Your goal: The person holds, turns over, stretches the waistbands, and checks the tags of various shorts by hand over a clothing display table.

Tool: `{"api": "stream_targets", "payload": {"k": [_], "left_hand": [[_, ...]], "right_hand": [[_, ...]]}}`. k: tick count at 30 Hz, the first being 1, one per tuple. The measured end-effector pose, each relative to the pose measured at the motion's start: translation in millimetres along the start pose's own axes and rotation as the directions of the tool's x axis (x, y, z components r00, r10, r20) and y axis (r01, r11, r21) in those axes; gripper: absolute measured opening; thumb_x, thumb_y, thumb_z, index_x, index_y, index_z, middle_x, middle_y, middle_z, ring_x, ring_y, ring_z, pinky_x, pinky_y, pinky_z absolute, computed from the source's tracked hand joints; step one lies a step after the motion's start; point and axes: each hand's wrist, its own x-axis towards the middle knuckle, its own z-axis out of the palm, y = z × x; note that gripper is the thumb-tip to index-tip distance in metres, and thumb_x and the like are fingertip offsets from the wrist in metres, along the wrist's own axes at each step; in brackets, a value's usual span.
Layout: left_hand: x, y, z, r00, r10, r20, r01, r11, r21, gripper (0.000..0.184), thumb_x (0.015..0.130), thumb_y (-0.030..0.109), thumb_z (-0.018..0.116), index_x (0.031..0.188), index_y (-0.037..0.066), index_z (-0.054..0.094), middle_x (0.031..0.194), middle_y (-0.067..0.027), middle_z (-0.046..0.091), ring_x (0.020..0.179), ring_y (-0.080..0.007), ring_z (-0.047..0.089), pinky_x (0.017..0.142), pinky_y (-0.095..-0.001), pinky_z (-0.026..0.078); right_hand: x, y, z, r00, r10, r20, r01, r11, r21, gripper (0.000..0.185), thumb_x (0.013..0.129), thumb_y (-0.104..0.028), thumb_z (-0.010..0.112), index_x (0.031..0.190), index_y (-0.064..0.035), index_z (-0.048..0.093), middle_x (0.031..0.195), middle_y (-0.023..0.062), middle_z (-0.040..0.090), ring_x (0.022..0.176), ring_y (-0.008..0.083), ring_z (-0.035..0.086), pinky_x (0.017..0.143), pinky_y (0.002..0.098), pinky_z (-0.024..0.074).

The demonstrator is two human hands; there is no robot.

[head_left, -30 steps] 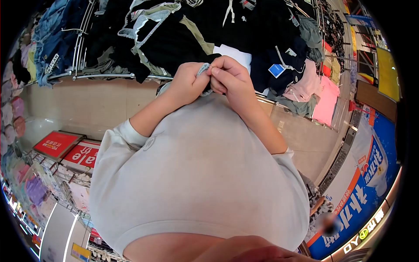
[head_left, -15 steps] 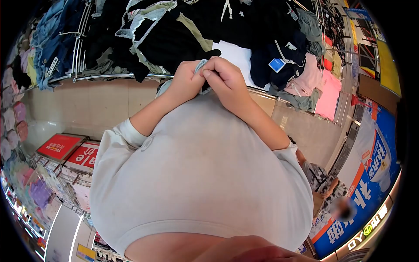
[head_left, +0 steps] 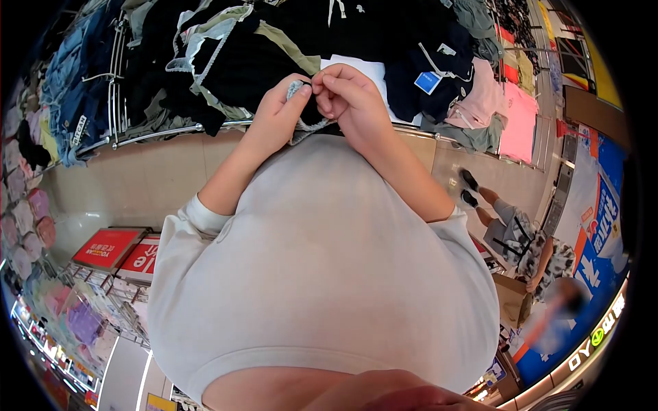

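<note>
- Pale, shiny tiled floor stretches beneath a display stand's chrome rail.
- Red signs with white lettering stand on the left, beside wire racks.
- A blue banner with white characters fills the right side.
- A lit sign bears a green emblem.
- A white strip light glows at lower left.

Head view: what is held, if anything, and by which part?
Left hand pinches grey-trimmed cloth by its trim; whether the right hand holds it cannot be told.
</note>
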Motion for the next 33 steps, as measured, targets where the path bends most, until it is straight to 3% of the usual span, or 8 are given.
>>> {"api": "stream_targets", "payload": {"k": [15, 19, 21, 28, 29, 30, 31, 33], "left_hand": [[4.4, -8.4, 10.2, 0.992, 0.094, -0.085, -0.058, 0.933, 0.354, 0.021, 0.095, 0.012, 0.049, 0.08, -0.002, 0.053, 0.064, -0.011, 0.051, 0.058, -0.0151, 0.046, 0.054, -0.0314, 0.037], [2.6, -22.5, 13.4, 0.99, 0.065, -0.128, -0.035, 0.973, 0.229, 0.022, 0.095, 0.011, 0.049, 0.077, 0.0, 0.053, 0.064, -0.0044, 0.05, 0.06, -0.0102, 0.043, 0.055, -0.028, 0.037], [0.6, -24.7, 14.7, 0.988, 0.052, -0.144, -0.031, 0.989, 0.142, 0.022, 0.095, 0.011, 0.05, 0.076, 0.0, 0.053, 0.064, -0.0018, 0.049, 0.062, -0.0084, 0.042, 0.055, -0.027, 0.037], [-0.9, -20.4, 20.9, 0.958, -0.1, -0.267, 0.097, 0.995, -0.026, 0.023, 0.093, 0.011, 0.049, 0.071, 0.002, 0.052, 0.065, 0.0018, 0.049, 0.063, -0.0061, 0.042, 0.056, -0.0255, 0.036], [-0.6, -18.7, 21.4, 0.933, -0.129, -0.336, 0.129, 0.991, -0.023, 0.024, 0.092, 0.012, 0.049, 0.07, 0.003, 0.052, 0.064, 0.0019, 0.048, 0.062, -0.0062, 0.042, 0.055, -0.0252, 0.036], [6.3, -20.8, 14.3, 0.895, -0.272, -0.353, 0.208, 0.956, -0.209, 0.026, 0.092, 0.014, 0.048, 0.068, 0.004, 0.053, 0.063, 0.0017, 0.048, 0.059, -0.007, 0.041, 0.054, -0.0248, 0.035], [2.8, -21.2, 12.3, 0.909, -0.268, -0.319, 0.227, 0.961, -0.16, 0.026, 0.092, 0.014, 0.048, 0.069, 0.004, 0.053, 0.064, 0.0012, 0.049, 0.06, -0.0071, 0.042, 0.055, -0.0245, 0.035], [0.0, -19.6, 11.7, 0.921, -0.269, -0.282, 0.247, 0.963, -0.11, 0.026, 0.093, 0.014, 0.047, 0.07, 0.004, 0.054, 0.065, 0.0007, 0.05, 0.061, -0.0072, 0.042, 0.056, -0.0241, 0.036]], "right_hand": [[-3.3, 5.7, -5.8, 0.995, 0.082, 0.06, -0.065, 0.968, -0.244, 0.008, 0.091, -0.006, 0.054, 0.084, -0.0023, 0.057, 0.068, -0.0004, 0.049, 0.058, 0.0081, 0.04, 0.053, 0.0236, 0.0334], [-7.6, 6.7, -4.4, 0.995, 0.01, 0.099, 0.051, 0.802, -0.595, 0.007, 0.087, -0.007, 0.056, 0.083, -0.0007, 0.057, 0.07, 0.0026, 0.053, 0.061, 0.0104, 0.048, 0.057, 0.0262, 0.0406], [-10.2, 7.5, -1.1, 0.952, -0.181, 0.246, 0.305, 0.601, -0.739, 0.009, 0.085, -0.008, 0.056, 0.083, 0.0008, 0.056, 0.077, 0.0076, 0.056, 0.067, 0.0159, 0.053, 0.062, 0.0302, 0.0439], [-19.3, 2.8, 8.6, 0.953, -0.161, 0.256, 0.303, 0.5, -0.811, 0.008, 0.083, -0.007, 0.056, 0.084, 0.0015, 0.057, 0.081, 0.012, 0.059, 0.073, 0.0236, 0.057, 0.067, 0.0326, 0.0463], [-23.6, 6.4, 8.2, 0.952, -0.098, 0.289, 0.295, 0.539, -0.789, 0.008, 0.085, -0.007, 0.056, 0.084, 0.0008, 0.057, 0.08, 0.0079, 0.059, 0.075, 0.0173, 0.056, 0.068, 0.0294, 0.0452], [-25.5, 8.8, 7.4, 0.946, -0.034, 0.323, 0.283, 0.577, -0.766, 0.008, 0.087, -0.007, 0.056, 0.084, 0.0001, 0.058, 0.08, 0.0038, 0.059, 0.076, 0.0109, 0.054, 0.069, 0.0263, 0.0442], [-23.7, 10.2, 5.9, 0.944, -0.031, 0.328, 0.285, 0.577, -0.765, 0.008, 0.087, -0.007, 0.056, 0.084, 0.0001, 0.058, 0.08, 0.0038, 0.059, 0.076, 0.0109, 0.054, 0.069, 0.0263, 0.0442], [-21.6, 10.8, 2.1, 0.916, -0.211, 0.341, 0.401, 0.499, -0.768, 0.007, 0.089, -0.005, 0.055, 0.087, -0.0001, 0.059, 0.072, 0.0024, 0.056, 0.066, 0.0093, 0.051, 0.061, 0.0252, 0.0427]]}}
